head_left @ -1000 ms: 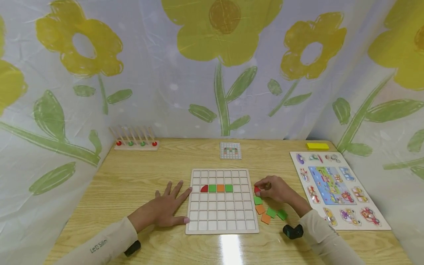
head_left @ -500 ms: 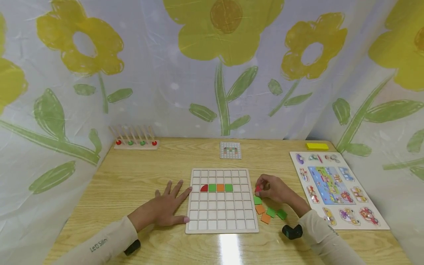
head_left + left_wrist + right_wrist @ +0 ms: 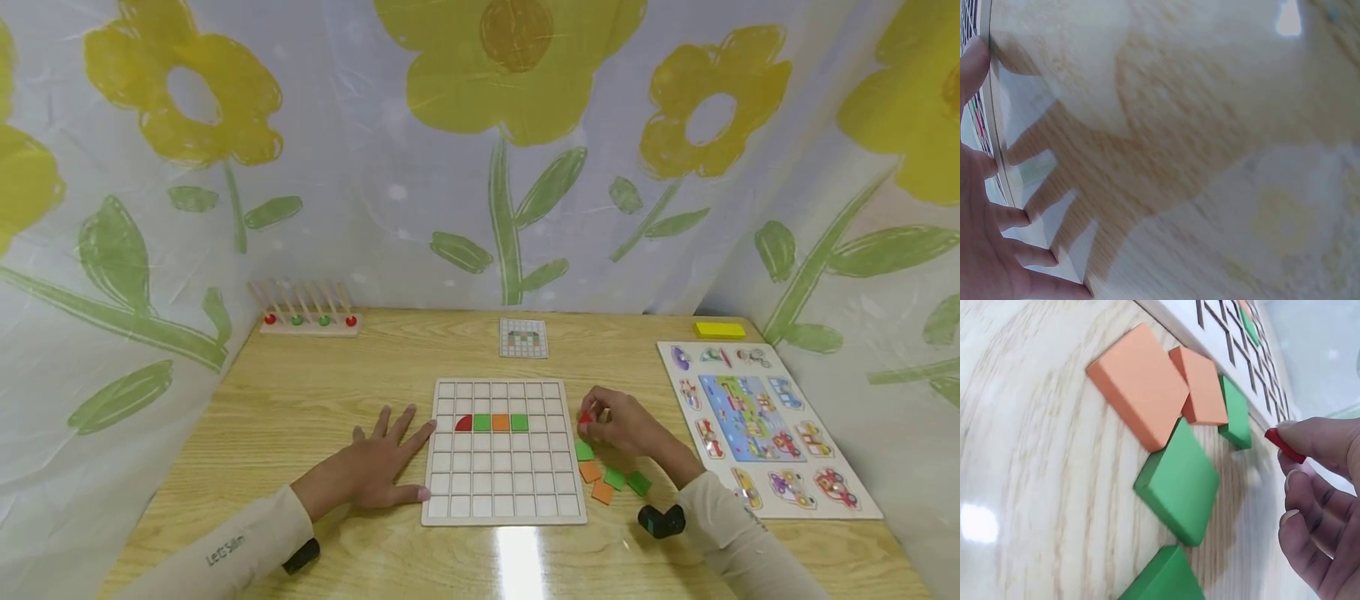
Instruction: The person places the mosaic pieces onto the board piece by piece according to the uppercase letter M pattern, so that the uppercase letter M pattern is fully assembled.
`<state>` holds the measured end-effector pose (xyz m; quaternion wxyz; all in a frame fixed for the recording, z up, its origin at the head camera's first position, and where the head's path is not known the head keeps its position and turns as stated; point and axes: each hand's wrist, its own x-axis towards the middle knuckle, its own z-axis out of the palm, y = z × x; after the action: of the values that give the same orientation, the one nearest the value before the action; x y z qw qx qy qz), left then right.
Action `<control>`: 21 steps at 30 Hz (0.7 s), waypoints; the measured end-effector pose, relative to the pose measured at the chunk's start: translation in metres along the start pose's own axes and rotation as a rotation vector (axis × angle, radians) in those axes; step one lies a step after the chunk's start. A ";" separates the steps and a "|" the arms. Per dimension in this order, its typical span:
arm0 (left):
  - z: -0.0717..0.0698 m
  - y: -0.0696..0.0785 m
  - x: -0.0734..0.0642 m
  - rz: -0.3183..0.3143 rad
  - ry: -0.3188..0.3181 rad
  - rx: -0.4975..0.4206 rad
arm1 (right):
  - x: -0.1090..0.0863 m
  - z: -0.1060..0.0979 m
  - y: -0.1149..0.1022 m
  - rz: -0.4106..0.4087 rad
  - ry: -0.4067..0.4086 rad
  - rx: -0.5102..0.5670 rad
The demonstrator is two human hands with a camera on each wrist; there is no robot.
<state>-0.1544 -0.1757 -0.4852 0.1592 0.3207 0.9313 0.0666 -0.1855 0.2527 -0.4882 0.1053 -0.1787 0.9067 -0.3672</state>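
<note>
Loose tiles (image 3: 589,472): on the counter (image 3: 337,375) beside the board's (image 3: 502,483) right edge.
Left hand (image 3: 375,470): spread, touching the board's left edge.
Right hand (image 3: 621,423): pinching the red piece (image 3: 585,418).
Red piece: just off the right edge, long axis unclear.
Tile row (image 3: 500,423): on the board, left of the red piece.

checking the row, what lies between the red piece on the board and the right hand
In the head view, a green tile, an orange tile, another green tile, two bare cells, the board's right rim, then bare table before the right hand.
</note>
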 end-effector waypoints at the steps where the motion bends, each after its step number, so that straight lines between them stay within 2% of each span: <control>1: 0.000 0.000 0.000 0.000 0.001 0.002 | 0.001 0.000 -0.001 -0.002 0.005 -0.002; 13: -0.001 -0.001 0.002 -0.013 -0.005 -0.009 | 0.006 -0.001 -0.014 -0.058 0.034 0.009; 21: 0.000 0.001 0.000 -0.018 -0.012 -0.023 | 0.006 0.005 -0.018 -0.036 0.010 0.028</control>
<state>-0.1540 -0.1754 -0.4851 0.1693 0.3108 0.9323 0.0739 -0.1850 0.2356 -0.4793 0.0968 -0.1914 0.8986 -0.3827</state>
